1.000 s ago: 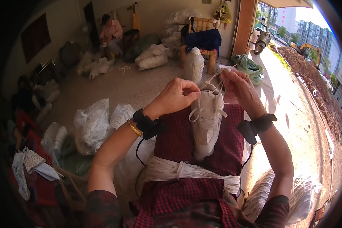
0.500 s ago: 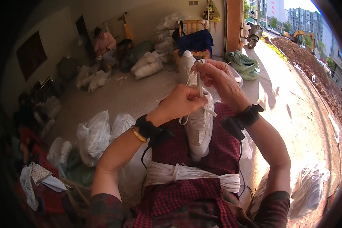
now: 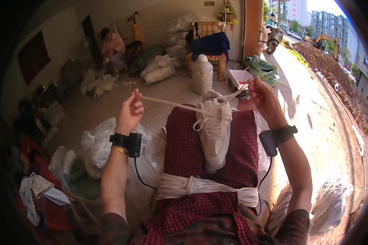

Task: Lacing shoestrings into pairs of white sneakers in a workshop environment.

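A white sneaker [image 3: 215,134] lies on my lap over a red and black checked apron [image 3: 180,134], its toe toward me. My left hand [image 3: 130,111], out to the left, pinches one end of a white shoelace [image 3: 171,103] that stretches taut from the shoe's upper eyelets. On the other side my right hand [image 3: 265,100] is closed on the lace's other end, drawn up and to the right. Lower down, the lace crosses the tongue in rows. A bundle of white laces [image 3: 208,190] is tied round my waist.
Beyond the shoe stand a large clear plastic bottle [image 3: 202,75] and a white box [image 3: 239,77]. Bagged goods [image 3: 98,143] lie at left, more bags [image 3: 329,204] at lower right. A red crate [image 3: 55,204] holds cloths. Another person [image 3: 113,49] sits far left.
My hands were close together above the shoe's collar, holding the lace. They have moved apart, left and right, pulling both lace ends out straight. The shoe stays in place.
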A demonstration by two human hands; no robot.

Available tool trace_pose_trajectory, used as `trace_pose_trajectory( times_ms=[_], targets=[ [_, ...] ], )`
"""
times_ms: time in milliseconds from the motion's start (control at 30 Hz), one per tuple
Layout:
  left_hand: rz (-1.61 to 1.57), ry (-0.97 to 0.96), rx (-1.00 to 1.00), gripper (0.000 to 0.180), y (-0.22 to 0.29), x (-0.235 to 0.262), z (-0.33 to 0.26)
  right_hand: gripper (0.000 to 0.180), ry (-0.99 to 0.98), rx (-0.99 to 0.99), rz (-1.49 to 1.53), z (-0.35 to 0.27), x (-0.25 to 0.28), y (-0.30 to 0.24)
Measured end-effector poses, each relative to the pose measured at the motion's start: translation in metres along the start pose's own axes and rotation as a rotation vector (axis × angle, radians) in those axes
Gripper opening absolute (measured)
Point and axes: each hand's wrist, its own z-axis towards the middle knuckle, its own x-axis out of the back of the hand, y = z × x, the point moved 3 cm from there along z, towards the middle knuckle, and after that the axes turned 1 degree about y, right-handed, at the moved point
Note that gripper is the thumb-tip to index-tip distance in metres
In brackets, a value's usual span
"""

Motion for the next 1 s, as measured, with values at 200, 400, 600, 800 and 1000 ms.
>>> trace_pose_trajectory(
  times_ms=[200, 400, 600, 800, 1000],
  targets=[
    [0.217, 0.0, -0.02, 0.027, -0.018, 0.013, 0.014, 0.032, 0.162, 0.251, 0.119, 0.003, 0.078, -0.029],
    [1.526, -0.008, 0.128, 0.045, -0.03, -0.024, -0.013, 0.059, 0.176, -0.155, -0.884, -0.034, 0.08, -0.02],
    [1.672, -0.266, -0.418, 0.019, -0.075, -0.09, -0.056, 0.019, -0.101, 0.075, -1.011, -0.049, 0.002, 0.005],
    [1.525, -0.432, -0.754, 0.015, -0.092, -0.117, -0.052, 0.022, -0.424, -0.053, -1.001, -0.047, -0.047, 0.012],
    [1.699, -0.529, -0.634, 0.017, -0.105, -0.109, -0.045, 0.03, -0.422, 0.158, -1.239, -0.038, -0.054, 0.006]
  ],
)
